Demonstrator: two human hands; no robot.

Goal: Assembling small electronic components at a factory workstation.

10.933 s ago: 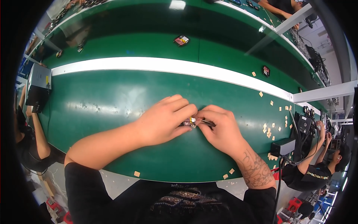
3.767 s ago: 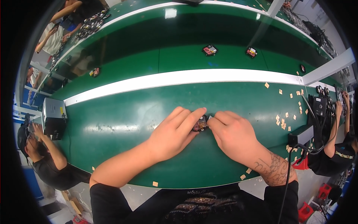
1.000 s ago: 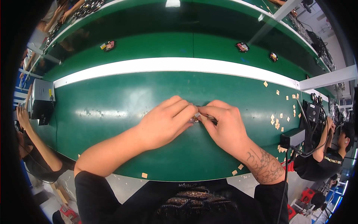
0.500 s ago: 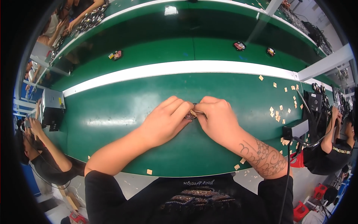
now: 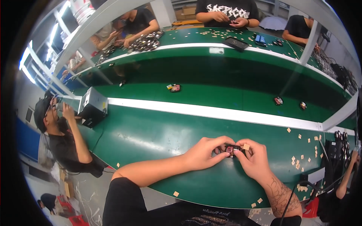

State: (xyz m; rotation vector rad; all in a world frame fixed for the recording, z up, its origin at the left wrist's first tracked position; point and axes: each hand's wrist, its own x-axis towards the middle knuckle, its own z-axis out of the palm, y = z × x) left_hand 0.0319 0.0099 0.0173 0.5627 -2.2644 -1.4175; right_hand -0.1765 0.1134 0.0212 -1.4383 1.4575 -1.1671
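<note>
A green table (image 5: 151, 141) spans the scene, with a white rail (image 5: 211, 113) along its far side and a grey box (image 5: 92, 107) at its far left. Over the table's right half, the left hand (image 5: 206, 153) and right hand (image 5: 255, 158) grasp a small black-and-red module (image 5: 230, 150) between them, fingers curled and both thumbs at its near side. A tan square (image 5: 246, 147) sits against the right hand's fingers, and similar loose squares (image 5: 298, 165) lie scattered farther right.
</note>
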